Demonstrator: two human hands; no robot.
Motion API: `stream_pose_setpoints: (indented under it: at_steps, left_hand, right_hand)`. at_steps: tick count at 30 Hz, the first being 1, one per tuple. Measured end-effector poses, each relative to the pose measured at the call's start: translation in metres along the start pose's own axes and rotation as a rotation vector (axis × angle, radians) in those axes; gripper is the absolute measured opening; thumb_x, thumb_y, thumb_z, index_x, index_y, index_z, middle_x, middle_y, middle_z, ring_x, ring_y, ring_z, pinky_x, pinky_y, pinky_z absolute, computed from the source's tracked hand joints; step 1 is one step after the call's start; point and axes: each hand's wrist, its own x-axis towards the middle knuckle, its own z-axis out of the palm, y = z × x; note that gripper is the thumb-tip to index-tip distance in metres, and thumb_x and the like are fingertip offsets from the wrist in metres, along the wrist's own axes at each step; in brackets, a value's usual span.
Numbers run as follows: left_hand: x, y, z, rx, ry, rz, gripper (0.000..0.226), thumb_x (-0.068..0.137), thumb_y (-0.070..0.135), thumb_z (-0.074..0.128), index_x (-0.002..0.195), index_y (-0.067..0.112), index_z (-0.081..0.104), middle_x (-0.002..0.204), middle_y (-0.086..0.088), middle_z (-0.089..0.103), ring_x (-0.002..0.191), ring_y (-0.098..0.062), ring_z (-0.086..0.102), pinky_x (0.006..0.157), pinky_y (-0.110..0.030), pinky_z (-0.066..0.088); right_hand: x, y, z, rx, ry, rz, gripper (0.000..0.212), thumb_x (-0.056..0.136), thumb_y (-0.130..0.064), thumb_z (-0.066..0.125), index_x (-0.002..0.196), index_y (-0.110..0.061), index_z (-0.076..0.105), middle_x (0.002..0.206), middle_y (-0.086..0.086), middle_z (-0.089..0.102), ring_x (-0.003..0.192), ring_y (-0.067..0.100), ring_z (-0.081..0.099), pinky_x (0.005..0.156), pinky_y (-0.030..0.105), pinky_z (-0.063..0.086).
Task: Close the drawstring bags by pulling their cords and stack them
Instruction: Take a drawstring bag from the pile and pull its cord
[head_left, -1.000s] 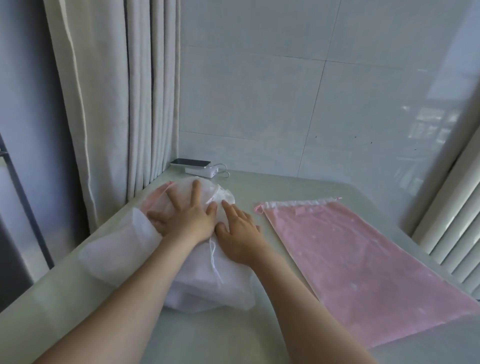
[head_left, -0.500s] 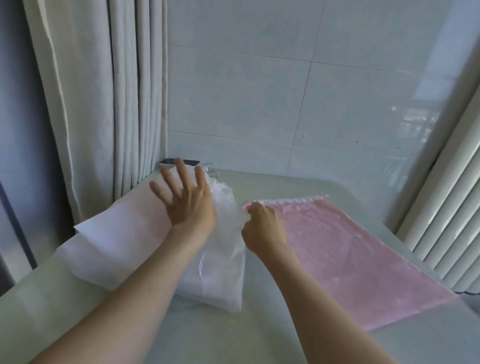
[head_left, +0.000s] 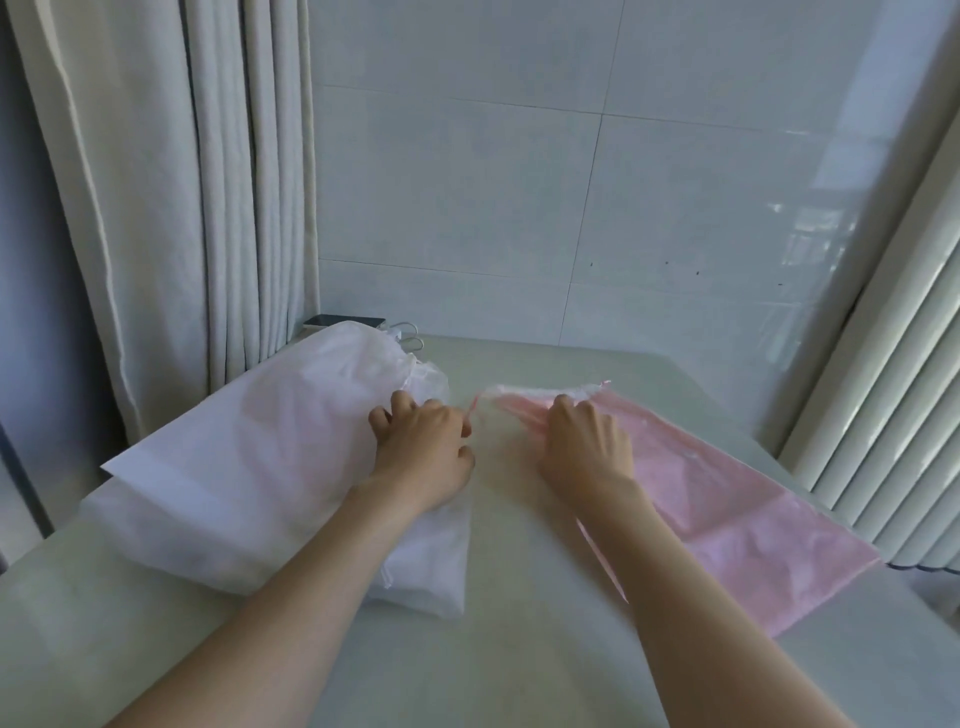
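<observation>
A pink drawstring bag (head_left: 727, 499) lies flat on the right half of the pale table (head_left: 519, 597), its mouth toward the wall. My right hand (head_left: 584, 449) sits on the bag's top hem, fingers bent down and bunching the fabric. My left hand (head_left: 423, 449) is at the bag's left corner, thumb and forefinger pinching the thin pink cord (head_left: 471, 408). The heel of that hand lies over the edge of a stack of white drawstring bags (head_left: 249, 467) on the left, their mouths gathered at the far end.
A phone (head_left: 345, 320) and a white charger with a looped cable (head_left: 408, 332) lie at the back left corner by the tiled wall. Curtains (head_left: 171, 208) hang along the table's left edge. White vertical slats (head_left: 893, 415) stand on the right.
My left hand came off the white stack and went right to the pink cord. My right hand slid from the pink bag's left corner further along its top hem.
</observation>
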Motion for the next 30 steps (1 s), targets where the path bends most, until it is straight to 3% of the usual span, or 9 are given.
stream_pose_setpoints:
  at_steps: [4, 8, 13, 17, 21, 25, 27, 30]
  left_hand:
    - [-0.001, -0.004, 0.002, -0.108, 0.006, -0.001, 0.036, 0.096, 0.041, 0.057, 0.132, 0.039, 0.065, 0.127, 0.010, 0.065, 0.129, -0.028, 0.038, 0.093, -0.039, 0.031]
    - [-0.004, 0.000, -0.003, -0.208, 0.177, -0.041, 0.049, 0.094, 0.047, 0.064, 0.141, 0.037, 0.057, 0.143, 0.013, 0.057, 0.124, -0.027, 0.036, 0.086, -0.036, 0.025]
    - [-0.009, 0.005, -0.016, -0.439, 0.389, 0.033, 0.074, 0.095, 0.034, 0.071, 0.157, 0.030, 0.031, 0.122, 0.010, 0.061, 0.113, -0.028, 0.046, 0.091, -0.041, 0.033]
    - [-0.012, 0.001, -0.021, -0.573, 0.441, 0.232, 0.093, 0.091, 0.010, 0.075, 0.163, 0.034, 0.020, 0.105, 0.010, 0.057, 0.093, -0.017, 0.054, 0.091, -0.048, 0.048]
    - [-0.012, 0.003, -0.024, -0.514, 0.545, 0.332, 0.069, 0.095, 0.004, 0.068, 0.154, 0.028, 0.041, 0.109, 0.007, 0.051, 0.085, -0.012, 0.050, 0.086, -0.051, 0.052]
    - [-0.014, 0.004, -0.022, -0.465, 0.577, 0.293, 0.053, 0.100, 0.013, 0.063, 0.150, 0.023, 0.047, 0.128, -0.005, 0.041, 0.082, -0.026, 0.059, 0.076, -0.045, 0.056]
    - [-0.013, 0.003, -0.020, -0.402, 0.564, 0.248, 0.050, 0.102, 0.021, 0.062, 0.149, 0.022, 0.047, 0.139, -0.010, 0.033, 0.084, -0.030, 0.062, 0.069, -0.042, 0.056]
    - [-0.010, 0.003, -0.011, -0.434, 0.440, 0.186, 0.049, 0.104, 0.029, 0.055, 0.151, 0.020, 0.042, 0.152, -0.011, 0.024, 0.101, -0.036, 0.063, 0.081, -0.047, 0.056]
  right_hand:
    - [-0.004, 0.015, -0.017, -0.004, 0.144, 0.045, 0.032, 0.093, -0.005, 0.051, 0.124, -0.012, 0.051, 0.120, 0.016, 0.056, 0.093, 0.037, 0.066, 0.068, 0.036, 0.038]
    - [-0.012, 0.019, -0.028, -0.023, 0.324, 0.060, 0.031, 0.090, 0.001, 0.050, 0.118, -0.012, 0.049, 0.112, 0.012, 0.050, 0.064, 0.031, 0.045, 0.058, 0.037, 0.033]
    - [-0.018, 0.025, -0.016, 0.084, 0.528, -0.181, 0.039, 0.071, 0.015, 0.057, 0.100, -0.011, 0.057, 0.096, 0.011, 0.049, 0.058, 0.032, 0.046, 0.057, 0.035, 0.027]
    - [-0.016, 0.036, -0.004, 0.274, 0.552, -0.238, 0.045, 0.067, 0.016, 0.052, 0.099, -0.015, 0.059, 0.104, 0.006, 0.053, 0.067, 0.032, 0.048, 0.069, 0.041, 0.042]
    - [-0.014, 0.046, -0.005, 0.509, 0.629, -0.263, 0.034, 0.069, 0.021, 0.054, 0.083, -0.009, 0.059, 0.103, 0.006, 0.055, 0.069, 0.028, 0.051, 0.066, 0.039, 0.049]
    - [-0.014, 0.060, 0.001, 0.649, 0.661, -0.190, 0.031, 0.071, 0.019, 0.063, 0.078, -0.011, 0.062, 0.114, 0.006, 0.058, 0.081, 0.002, 0.048, 0.073, 0.003, 0.038]
    - [-0.016, 0.066, 0.006, 0.669, 0.665, -0.182, 0.035, 0.065, 0.018, 0.073, 0.077, -0.013, 0.061, 0.111, 0.005, 0.058, 0.082, -0.002, 0.049, 0.073, 0.000, 0.036]
    - [-0.023, 0.072, 0.005, 0.774, 0.648, -0.128, 0.034, 0.059, 0.005, 0.084, 0.074, -0.011, 0.058, 0.104, 0.008, 0.055, 0.082, -0.013, 0.052, 0.069, 0.003, 0.038]
